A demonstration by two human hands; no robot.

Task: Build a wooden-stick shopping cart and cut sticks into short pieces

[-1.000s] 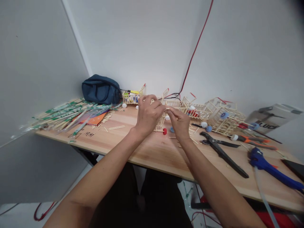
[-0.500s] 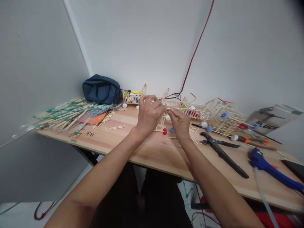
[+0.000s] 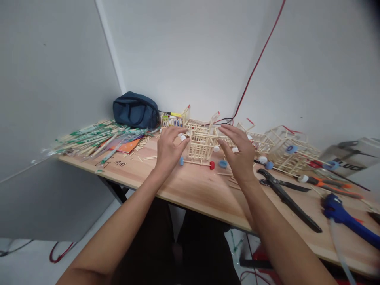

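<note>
1. The person's left hand (image 3: 169, 148) is open, with the fingers spread and slightly curled. It holds nothing. Its fingertips are just beside the left side of a small pale cart built of thin wooden sticks (image 3: 202, 144). Whether they touch the cart cannot be told.
2. The right hand (image 3: 239, 154) is also open and holds nothing. Its palm faces the cart's right side and its fingers are fanned apart, close to the cart but not gripping it.
3. The stick cart stands upright on the light wooden table (image 3: 192, 186), between the two hands. It is an open lattice box with a stick axle along its near edge. The axle has a blue bottle-cap wheel (image 3: 181, 160) on the left end and a red one (image 3: 211, 165) on the right.
4. A loose blue cap (image 3: 223, 163) lies just beside the right hand.
5. Similar stick carts (image 3: 285, 148) crowd the table behind and to the right.
6. Black long-handled cutters (image 3: 285, 194) and a blue glue gun (image 3: 347, 215) lie to the right.
7. A dark blue zipped bag (image 3: 135, 111) sits against the wall. Beside it, a heap of green-wrapped wooden chopsticks (image 3: 89, 138) covers the table's left end.
</note>
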